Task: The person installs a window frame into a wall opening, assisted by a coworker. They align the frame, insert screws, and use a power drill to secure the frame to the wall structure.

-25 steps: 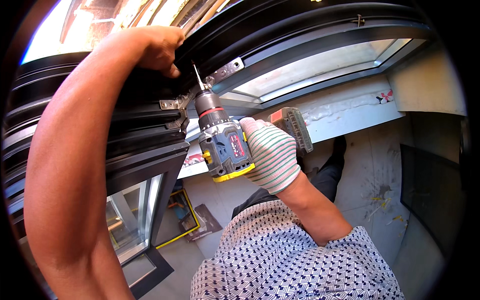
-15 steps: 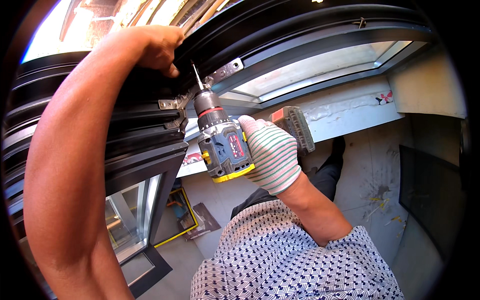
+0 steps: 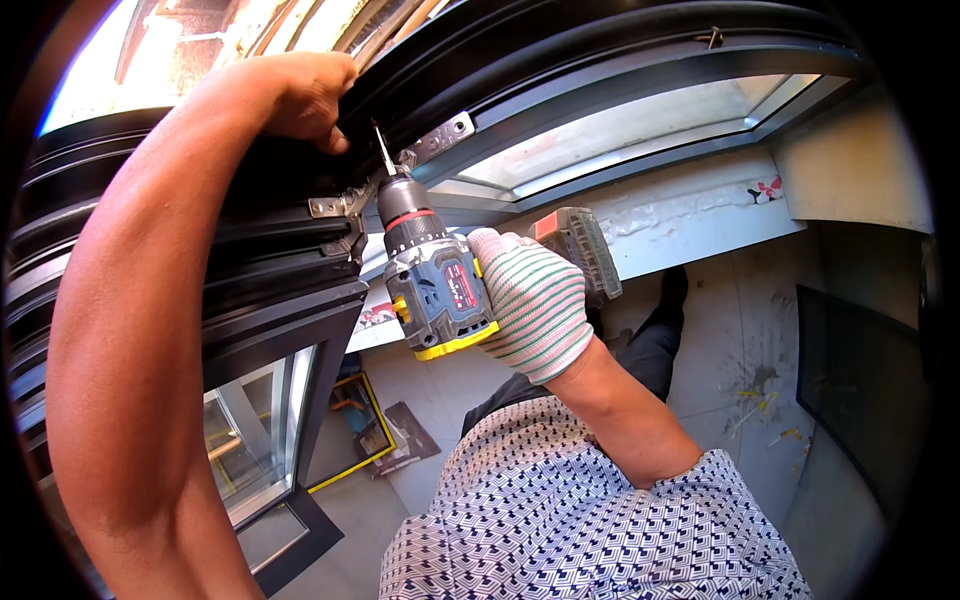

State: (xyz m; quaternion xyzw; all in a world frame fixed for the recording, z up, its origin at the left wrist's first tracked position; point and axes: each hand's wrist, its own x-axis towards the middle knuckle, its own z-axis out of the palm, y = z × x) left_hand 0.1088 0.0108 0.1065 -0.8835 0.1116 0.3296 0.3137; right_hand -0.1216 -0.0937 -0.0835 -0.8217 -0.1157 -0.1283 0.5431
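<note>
My right hand [image 3: 540,305], in a striped knitted glove, is wrapped round the grip of a grey cordless drill [image 3: 435,290] with yellow trim. The drill points up and away, its thin bit [image 3: 384,150] reaching the black window frame [image 3: 440,75] beside a metal hinge arm [image 3: 440,138]. Whether the tip touches the frame cannot be made out. Bare and bent over at the far left, my left hand [image 3: 312,100] is closed on the frame's edge, its fingertips partly hidden. A second metal bracket [image 3: 328,207] sits on the frame just below the drill's chuck.
An opened glass sash [image 3: 265,430] hangs at the lower left. A white sill [image 3: 680,235] runs behind the drill's battery. On the floor lie a yellow-edged panel [image 3: 350,425] and yellow scraps [image 3: 765,405]. A dark mesh panel [image 3: 860,390] leans at the right.
The drill and my right hand have shifted slightly left in the picture, along with the frame and my left hand. Both grips stay the same.
</note>
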